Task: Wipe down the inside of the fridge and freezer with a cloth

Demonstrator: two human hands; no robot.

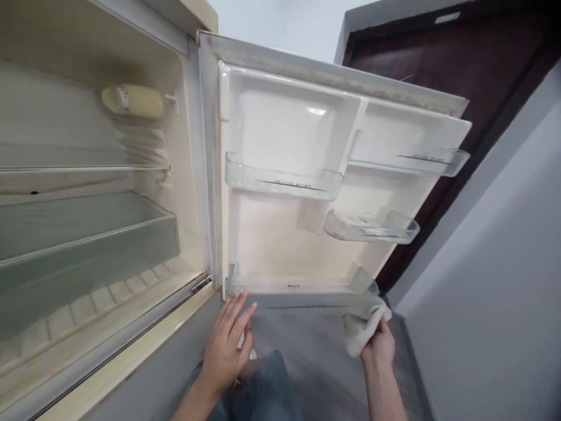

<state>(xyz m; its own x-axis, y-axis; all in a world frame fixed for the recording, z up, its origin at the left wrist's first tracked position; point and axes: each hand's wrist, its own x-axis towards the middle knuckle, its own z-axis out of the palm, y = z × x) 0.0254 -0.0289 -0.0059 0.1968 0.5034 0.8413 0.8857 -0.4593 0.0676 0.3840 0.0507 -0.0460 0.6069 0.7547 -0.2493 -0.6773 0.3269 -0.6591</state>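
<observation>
An empty fridge stands open, its door (280, 245) swung out in front of me. My left hand (228, 339) is open with fingers stretched out, its tips touching the lower left corner of the door by the bottom door shelf (298, 289). My right hand (377, 345) is closed on a white cloth (363, 324), pressed against the bottom edge of the door at its right end. My knee in blue jeans (267, 386) shows between my arms.
Clear door bins (280, 182) (372, 229) (432, 159) hang on the door. The fridge interior (87, 234) has a glass shelf and a crisper drawer. A dark brown door (460, 76) stands behind, beside a grey wall (491, 280) on the right. Grey floor lies below.
</observation>
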